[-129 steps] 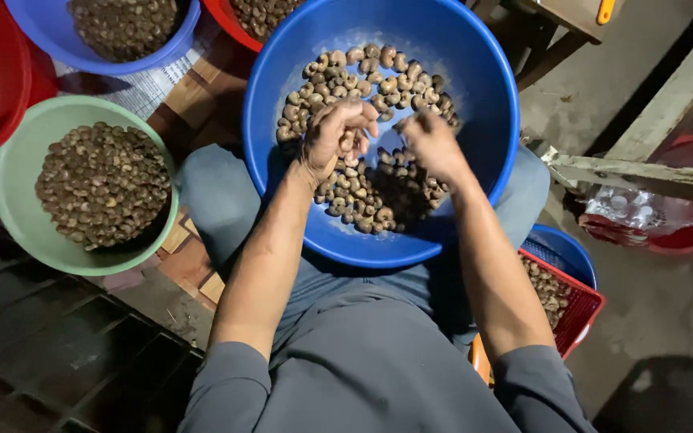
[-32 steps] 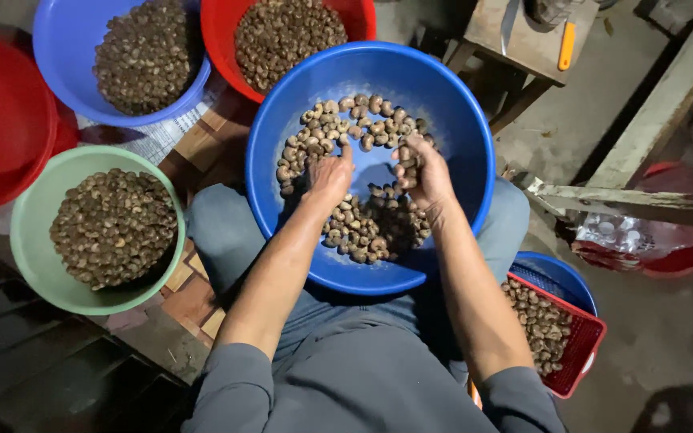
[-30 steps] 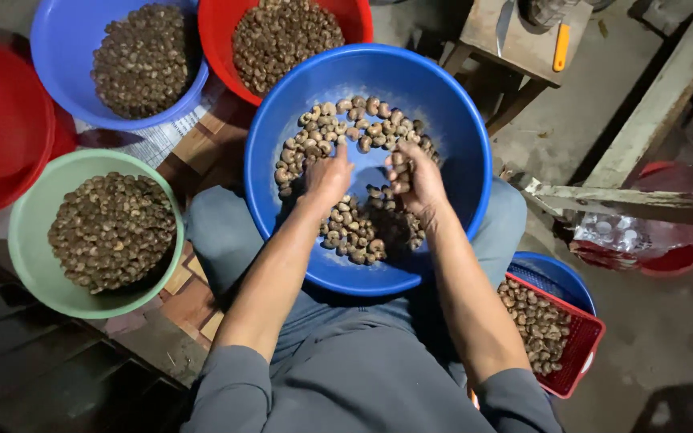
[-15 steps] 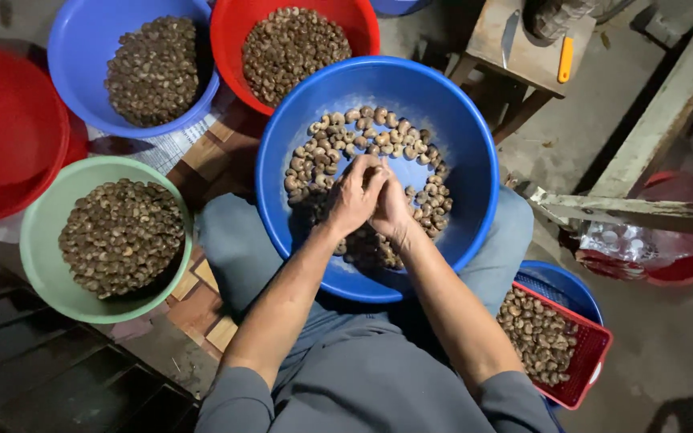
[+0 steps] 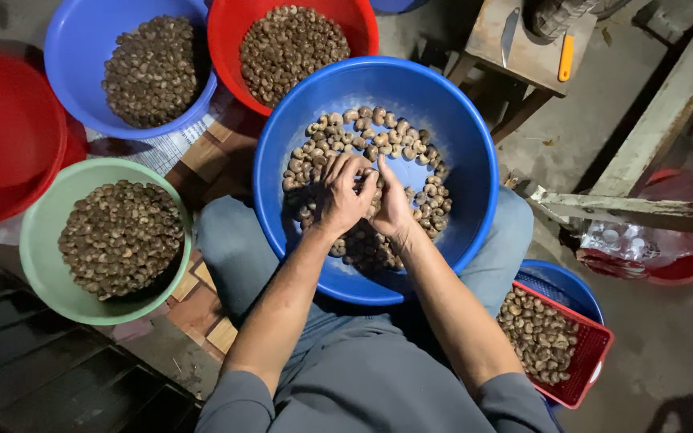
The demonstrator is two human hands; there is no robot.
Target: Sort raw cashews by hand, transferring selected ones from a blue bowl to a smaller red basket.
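Note:
A large blue basin (image 5: 459,120) rests on my lap, its floor scattered with pale curved nuts (image 5: 330,140). Both hands are down inside it, pressed together near the middle. My left hand (image 5: 342,192) curls its fingers over a small clump of nuts. My right hand (image 5: 395,204) cups against it from the right, fingers bent around the same clump. What lies between the palms is hidden.
A green bowl (image 5: 42,240) of dark nuts sits at my left, with a blue bowl (image 5: 74,48) and a red bowl (image 5: 226,40) of nuts beyond it and an empty red basin (image 5: 2,128) far left. A red basket (image 5: 583,361) of nuts stands at my right knee. A wooden stool (image 5: 523,48) with a knife is behind.
My hands were spread apart over the nuts; they have swept inward and now meet in the middle of the basin. The view has shifted slightly.

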